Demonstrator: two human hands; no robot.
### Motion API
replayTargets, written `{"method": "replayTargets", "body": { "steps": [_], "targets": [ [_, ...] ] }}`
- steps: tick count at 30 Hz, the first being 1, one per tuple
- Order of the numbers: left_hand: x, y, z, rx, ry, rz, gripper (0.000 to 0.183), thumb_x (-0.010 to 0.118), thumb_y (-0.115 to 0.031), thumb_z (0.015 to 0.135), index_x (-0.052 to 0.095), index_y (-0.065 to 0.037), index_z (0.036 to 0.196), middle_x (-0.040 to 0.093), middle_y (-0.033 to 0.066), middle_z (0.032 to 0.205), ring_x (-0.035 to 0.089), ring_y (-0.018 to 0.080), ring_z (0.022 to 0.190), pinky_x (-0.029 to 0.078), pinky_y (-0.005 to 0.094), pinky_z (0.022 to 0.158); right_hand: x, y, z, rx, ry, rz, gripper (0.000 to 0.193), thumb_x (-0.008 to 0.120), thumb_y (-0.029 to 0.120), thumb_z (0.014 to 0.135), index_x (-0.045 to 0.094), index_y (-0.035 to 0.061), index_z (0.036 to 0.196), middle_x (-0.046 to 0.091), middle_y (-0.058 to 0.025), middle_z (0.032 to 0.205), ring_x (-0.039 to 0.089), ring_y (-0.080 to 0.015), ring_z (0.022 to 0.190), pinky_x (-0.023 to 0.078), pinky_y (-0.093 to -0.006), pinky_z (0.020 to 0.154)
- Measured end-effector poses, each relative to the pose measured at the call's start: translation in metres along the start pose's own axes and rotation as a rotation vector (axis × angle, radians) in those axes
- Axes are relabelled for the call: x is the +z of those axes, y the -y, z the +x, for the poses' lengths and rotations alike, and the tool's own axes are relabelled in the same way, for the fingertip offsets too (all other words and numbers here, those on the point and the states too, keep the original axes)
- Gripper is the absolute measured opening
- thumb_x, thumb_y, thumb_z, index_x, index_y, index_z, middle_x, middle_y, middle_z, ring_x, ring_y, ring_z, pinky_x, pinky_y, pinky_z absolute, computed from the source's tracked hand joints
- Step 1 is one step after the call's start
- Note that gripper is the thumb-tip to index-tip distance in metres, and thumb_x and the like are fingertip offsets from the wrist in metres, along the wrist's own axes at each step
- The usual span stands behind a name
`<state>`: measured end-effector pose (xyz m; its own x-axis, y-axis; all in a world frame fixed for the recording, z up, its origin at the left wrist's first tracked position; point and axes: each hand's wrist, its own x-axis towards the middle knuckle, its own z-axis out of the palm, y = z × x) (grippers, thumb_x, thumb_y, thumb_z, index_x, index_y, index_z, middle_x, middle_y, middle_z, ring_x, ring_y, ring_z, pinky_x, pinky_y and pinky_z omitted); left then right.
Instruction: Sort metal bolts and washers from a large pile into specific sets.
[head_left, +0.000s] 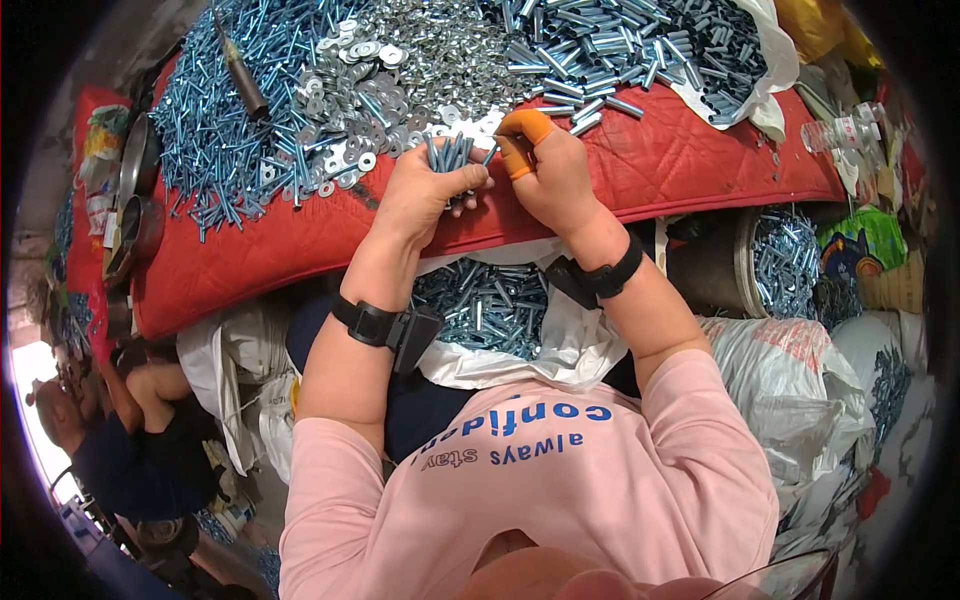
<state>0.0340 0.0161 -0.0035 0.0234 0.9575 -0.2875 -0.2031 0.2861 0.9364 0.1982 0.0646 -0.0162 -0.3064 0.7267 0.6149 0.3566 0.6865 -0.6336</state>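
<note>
Over the near edge of a red quilted cover, my left hand [425, 190] is closed around a bunch of blue-silver screws [450, 153] standing upright between thumb and fingers. Just to its right, my right hand [557, 172] has orange covers on thumb and forefinger. Those fingertips pinch one screw [490, 154] by its end, beside the bunch. Behind my left hand lie flat round washers [352, 150] and a large heap of long screws [215, 145]. Small shiny metal pieces [440, 55] are heaped farther back. Metal sleeves [590, 60] lie behind my right hand.
A white sack [570, 355] of metal parts lies open at my lap. To the right are a tipped container [742, 262] of parts, a stuffed white bag [790, 385] and a clear bottle [840, 133]. A brown-handled tool [244, 85] rests on the screws. Another person [150, 440] sits at left.
</note>
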Motion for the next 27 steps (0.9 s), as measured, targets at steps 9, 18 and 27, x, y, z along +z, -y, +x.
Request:
{"method": "replayTargets", "body": {
  "steps": [9, 18, 27],
  "targets": [
    [0.002, 0.0, -0.005, 0.022, -0.01, -0.074, 0.017, 0.067, -0.007, 0.08, 0.058, -0.002, 0.094, 0.066, 0.0089, 0.076, 0.054, 0.0084, 0.053, 0.04, 0.0191, 0.042, -0.01, 0.004, -0.008, -0.058, -0.003, -0.012, 0.013, 0.064, 0.007, 0.08, 0.061, 0.0067, 0.092, 0.061, -0.0108, 0.073, 0.06, -0.0258, 0.061, 0.045, -0.0322, 0.053],
    [-0.005, -0.012, -0.003, -0.03, -0.13, -0.091, 0.014, 0.064, -0.01, 0.085, 0.056, -0.003, 0.094, 0.065, 0.0096, 0.078, 0.053, 0.0091, 0.055, 0.039, 0.0202, 0.042, -0.034, -0.014, 0.002, 0.017, -0.131, -0.117, 0.009, 0.064, 0.015, 0.079, 0.066, 0.0099, 0.087, 0.059, -0.0097, 0.072, 0.06, -0.0294, 0.067, 0.049, -0.0383, 0.06],
    [-0.006, 0.0, 0.003, -0.033, -0.103, -0.172, 0.013, 0.061, -0.004, 0.083, 0.057, 0.001, 0.094, 0.063, 0.0099, 0.078, 0.055, 0.0111, 0.059, 0.042, 0.022, 0.043, -0.034, -0.028, 0.012, 0.114, 0.184, -0.496, 0.017, 0.068, 0.012, 0.075, 0.066, 0.0095, 0.091, 0.06, -0.0088, 0.09, 0.06, -0.0283, 0.084, 0.049, -0.0378, 0.07]
  ]
}}
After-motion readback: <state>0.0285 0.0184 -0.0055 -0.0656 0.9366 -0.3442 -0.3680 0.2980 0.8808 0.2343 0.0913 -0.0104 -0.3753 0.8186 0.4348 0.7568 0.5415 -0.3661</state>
